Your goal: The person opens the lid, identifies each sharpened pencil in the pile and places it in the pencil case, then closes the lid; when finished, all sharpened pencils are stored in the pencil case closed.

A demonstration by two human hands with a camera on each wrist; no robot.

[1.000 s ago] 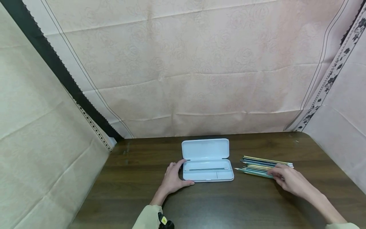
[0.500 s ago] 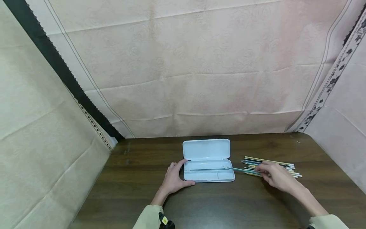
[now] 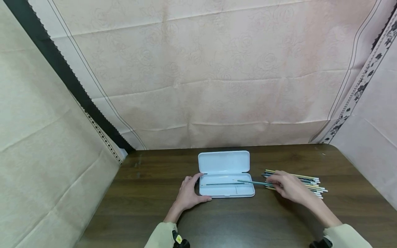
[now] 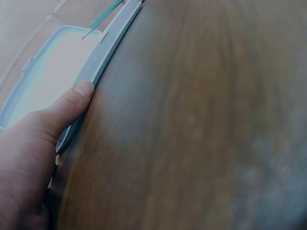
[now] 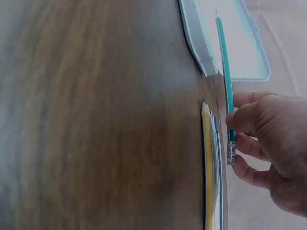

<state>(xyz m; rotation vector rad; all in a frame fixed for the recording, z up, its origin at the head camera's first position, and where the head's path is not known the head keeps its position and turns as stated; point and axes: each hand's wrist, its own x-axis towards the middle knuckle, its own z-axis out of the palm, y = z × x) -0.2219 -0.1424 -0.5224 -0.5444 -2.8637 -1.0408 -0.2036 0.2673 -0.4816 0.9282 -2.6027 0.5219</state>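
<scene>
A light blue pencil case (image 3: 223, 196) lies with its lid raised on the table, one pencil (image 3: 217, 184) lengthwise inside it. My left hand (image 3: 188, 193) grips the case's left end, thumb at the front edge and fingers toward the back. Between thumb and fingers, my right hand (image 3: 288, 187) pinches a green pencil (image 5: 224, 62) near its eraser end. The green pencil's sharpened tip points left and overlaps the tray of the case in the head view. Beneath and behind the right hand lies a pile of pencils (image 3: 314, 187), partly hidden by it.
The dark wooden table (image 3: 248, 220) has the case near its back edge and the pencil pile to the right. A pale patterned cloth (image 3: 217, 79) hangs behind, with more cloth at both sides. The case's raised lid (image 3: 224, 162) stands toward the back.
My right hand has picked the green pencil from the pile and moved left, bringing its tip over the case. My left hand has stayed on the case.
</scene>
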